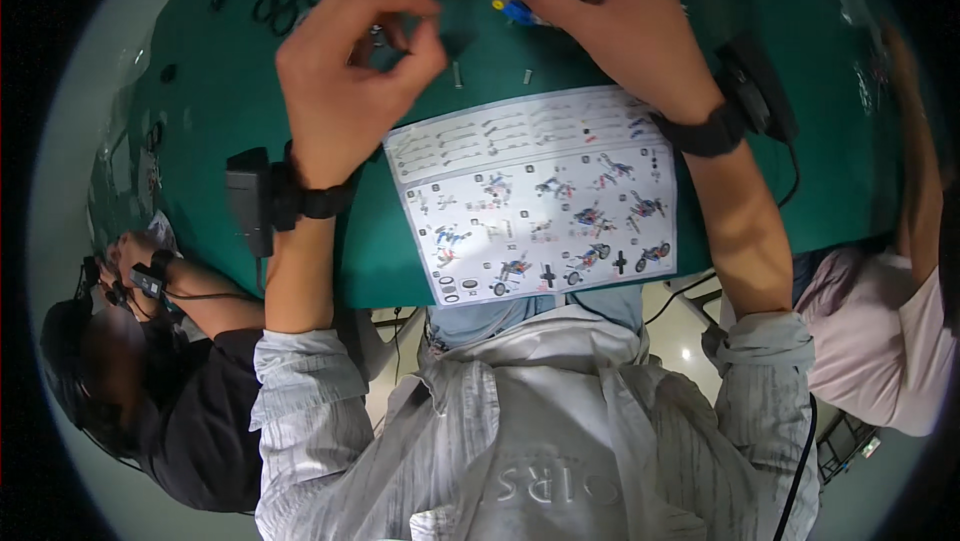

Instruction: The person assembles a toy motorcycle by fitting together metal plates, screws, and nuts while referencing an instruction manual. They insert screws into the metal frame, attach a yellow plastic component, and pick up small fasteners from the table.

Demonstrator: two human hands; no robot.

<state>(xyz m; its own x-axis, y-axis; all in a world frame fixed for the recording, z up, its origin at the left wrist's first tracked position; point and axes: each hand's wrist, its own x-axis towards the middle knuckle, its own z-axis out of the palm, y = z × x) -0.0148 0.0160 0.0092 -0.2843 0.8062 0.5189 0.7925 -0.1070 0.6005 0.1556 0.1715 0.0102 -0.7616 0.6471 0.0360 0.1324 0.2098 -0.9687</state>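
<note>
My right hand grips a small partly built model with blue, silver and yellow parts at the top of the view. Part of the model is hidden behind my fingers. To its left, my left hand is curled, thumb and index fingertip close together. Whatever that pinch may hold is too small to make out. Two small metal screws lie on the green table below and between the hands. Nearest to me, a printed assembly sheet with pictured steps lies flat.
Several black rings lie on the green table beyond my left hand, with other small dark parts around. Both wrists wear black strapped devices with cables. One person in black sits at left, another in a pale shirt at right.
</note>
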